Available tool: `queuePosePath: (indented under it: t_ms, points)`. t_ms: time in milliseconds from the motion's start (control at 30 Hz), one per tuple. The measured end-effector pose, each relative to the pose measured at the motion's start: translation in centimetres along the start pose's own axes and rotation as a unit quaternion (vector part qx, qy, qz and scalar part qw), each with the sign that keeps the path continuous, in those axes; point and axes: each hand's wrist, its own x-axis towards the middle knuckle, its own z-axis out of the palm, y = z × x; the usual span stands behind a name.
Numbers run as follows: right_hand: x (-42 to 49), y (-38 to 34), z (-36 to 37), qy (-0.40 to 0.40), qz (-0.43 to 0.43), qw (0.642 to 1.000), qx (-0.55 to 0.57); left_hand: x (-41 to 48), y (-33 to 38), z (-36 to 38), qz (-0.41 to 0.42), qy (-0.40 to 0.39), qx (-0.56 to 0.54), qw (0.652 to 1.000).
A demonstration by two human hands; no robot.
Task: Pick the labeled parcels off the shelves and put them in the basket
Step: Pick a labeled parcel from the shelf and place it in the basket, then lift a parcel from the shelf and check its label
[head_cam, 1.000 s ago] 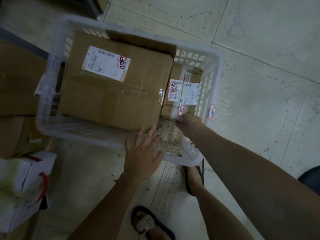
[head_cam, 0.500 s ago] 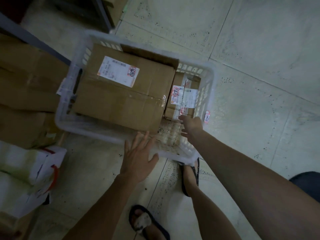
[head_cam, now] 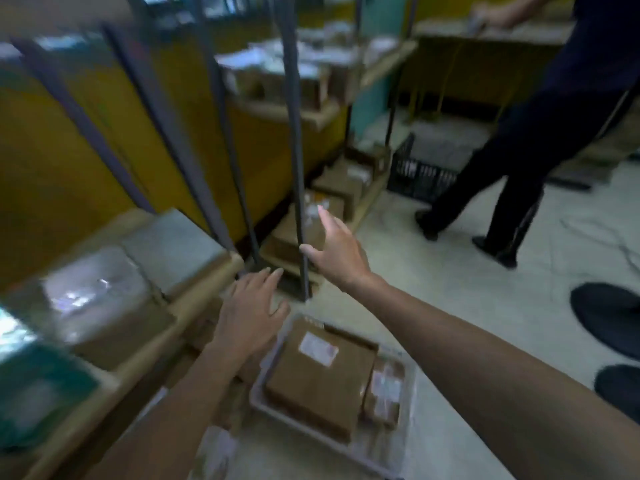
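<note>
The view is blurred by motion. A white plastic basket (head_cam: pixel 258 405) sits on the floor below my arms. In it lie a large brown labeled box (head_cam: pixel 322 382) and a small labeled parcel (head_cam: pixel 384 393) to its right. My left hand (head_cam: pixel 247 313) hovers open above the basket's far left corner, fingers spread, holding nothing. My right hand (head_cam: pixel 334 251) is stretched out open beside a grey shelf post (head_cam: pixel 296 133), in front of a labeled brown box (head_cam: pixel 311 223) on the lowest shelf. More cardboard parcels (head_cam: pixel 341 181) lie further along that shelf.
Metal shelving with yellow backing fills the left. Wrapped parcels (head_cam: pixel 93 296) rest on the near shelf at left. Another person's dark-trousered legs (head_cam: pixel 512 168) stand at the right, beside a black crate (head_cam: pixel 419 171). Dark round shapes (head_cam: pixel 609 317) lie on the floor at far right.
My head has lifted from the basket toward the shelves. My right hand left the small parcel in the basket and reached forward to the shelf post. My left hand rose off the basket rim.
</note>
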Motion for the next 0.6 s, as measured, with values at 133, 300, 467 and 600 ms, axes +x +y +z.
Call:
queuePosePath:
  t_ms: [133,300,467,600]
  points:
    - [-0.2,-13.6,-6.2,0.058,-0.132,0.99,-0.008,-1.1,-0.1,-14.4,0.002,0.113,0.007,0.994]
    - [-1.8,-28.5,-11.3,0.134,-0.255,0.957,0.035,-6.1,-1.4,-29.8,0.0,0.228,0.055,0.972]
    - [-3.1,-39.4,-12.9,0.136,-0.365,0.915,0.104,-9.9,-3.0,-40.1,0.004,0.334,0.124,0.935]
    - [-3.1,-44.9,-11.8,0.094,-0.431,0.893,0.093,-13.1,-6.4,-44.2,-0.096,0.382,0.12,0.911]
